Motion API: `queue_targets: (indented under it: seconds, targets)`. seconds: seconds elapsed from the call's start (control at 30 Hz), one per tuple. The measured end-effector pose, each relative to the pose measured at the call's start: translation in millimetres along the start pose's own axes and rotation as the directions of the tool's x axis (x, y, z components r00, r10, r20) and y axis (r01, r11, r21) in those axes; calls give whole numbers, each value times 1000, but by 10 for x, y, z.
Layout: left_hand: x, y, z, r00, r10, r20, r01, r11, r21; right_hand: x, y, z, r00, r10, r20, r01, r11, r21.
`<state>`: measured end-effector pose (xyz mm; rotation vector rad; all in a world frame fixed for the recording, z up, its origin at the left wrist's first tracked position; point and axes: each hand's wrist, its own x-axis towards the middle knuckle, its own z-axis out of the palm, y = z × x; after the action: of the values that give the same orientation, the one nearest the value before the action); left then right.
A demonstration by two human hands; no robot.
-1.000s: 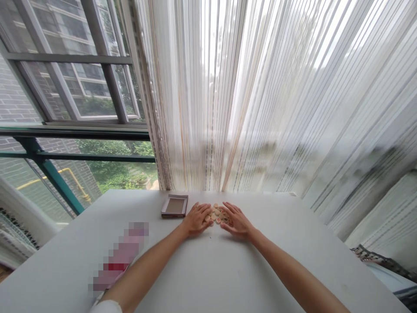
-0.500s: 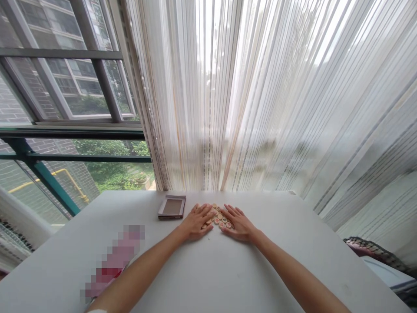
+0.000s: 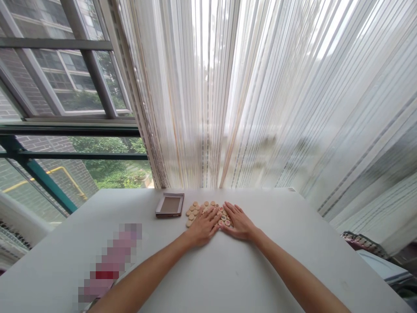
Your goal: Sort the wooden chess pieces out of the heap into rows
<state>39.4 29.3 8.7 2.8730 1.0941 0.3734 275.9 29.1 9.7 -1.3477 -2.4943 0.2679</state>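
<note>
Round wooden Chinese chess pieces [image 3: 194, 208] lie in a cluster on the white table [image 3: 208, 278]. Some near the right show red or dark characters, while those at the left look plain on top. My left hand [image 3: 204, 226] rests palm down over the middle of the cluster, fingers spread, hiding several pieces. Against the cluster's right side lies my right hand [image 3: 238, 221], flat with its fingers stretched out and touching the pieces there. The fingertips of both hands come close together around the lettered pieces.
An open shallow box [image 3: 171, 205] sits left of the pieces. A blurred pink item [image 3: 112, 265] lies on the table's left side beside my left forearm. Behind the table hang sheer striped curtains [image 3: 260, 108], with a window [image 3: 68, 82] at the left.
My left hand has shifted right over the cluster, uncovering plain pieces at its left. My right hand stays nearly in place. The view has moved slightly.
</note>
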Motion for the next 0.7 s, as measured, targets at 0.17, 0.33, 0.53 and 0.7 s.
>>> queue_targets:
  seconds: [0.17,0.33,0.53,0.7]
  targets:
    - [-20,0,37,996,-79,-29,78,997,-4,-11,-8,-4,1000,3,-29,-3,1000,10]
    - [-94,-26,-48,992,-79,-98,78,997,-20,-22,-8,6,995,36,-90,-33,999,31]
    - [-196,-215,-173,983,-104,-152,101,994,-28,3,16,15,986,39,-164,-28,997,71]
    - [-118,-333,-146,961,-79,-264,58,994,-89,12,21,13,967,30,-254,-5,995,99]
